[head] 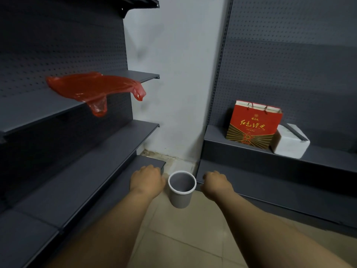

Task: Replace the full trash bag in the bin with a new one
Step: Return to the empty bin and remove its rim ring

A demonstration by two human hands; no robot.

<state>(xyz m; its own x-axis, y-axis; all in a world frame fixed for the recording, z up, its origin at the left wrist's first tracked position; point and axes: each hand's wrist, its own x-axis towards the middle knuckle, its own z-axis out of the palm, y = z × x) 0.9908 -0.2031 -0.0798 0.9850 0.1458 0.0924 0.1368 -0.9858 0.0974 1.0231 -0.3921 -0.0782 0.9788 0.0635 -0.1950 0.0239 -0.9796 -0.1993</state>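
The bin (181,188), gray with a white rim, stands upright on the tiled floor (185,238) in the corner where the two shelf units meet. Its mouth faces you, and the inside shows plain gray. Your left hand (147,179) hangs just beside the rim on one side and your right hand (216,183) just beside it on the other. Neither clearly touches the bin. You see only the backs of both hands. The fingers curl down and away from you with their tips hidden, so you cannot tell whether they grip anything. Up on your left, a red plastic bag (92,88) lies flat on a dark shelf (38,111), with two parts drooping over the front edge. On the low shelf (251,151) to your right, a red paper gift bag (253,125) stands upright, touching a white foam box (289,141).
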